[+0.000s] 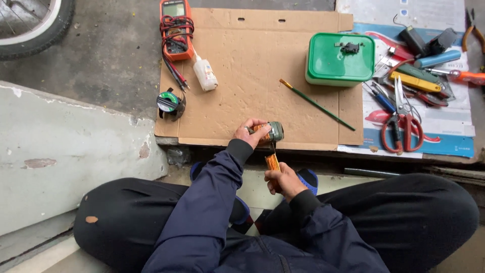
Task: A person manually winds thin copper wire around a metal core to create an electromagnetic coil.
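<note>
Copper winding held over the lap, centre of frame.

Left hand wraps a small motor, steadying it; right hand below pinches a copper strand bundle, kept taut. Cardboard sheet and scissors lie beyond.

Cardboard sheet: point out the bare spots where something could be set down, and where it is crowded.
The cardboard sheet is bare across its middle, between the glue bottle and the green-lidded box, and along its top edge. A thin brush crosses the right part. Crowded: the tool pile with red scissors at right, and the multimeter at the left corner.
</note>
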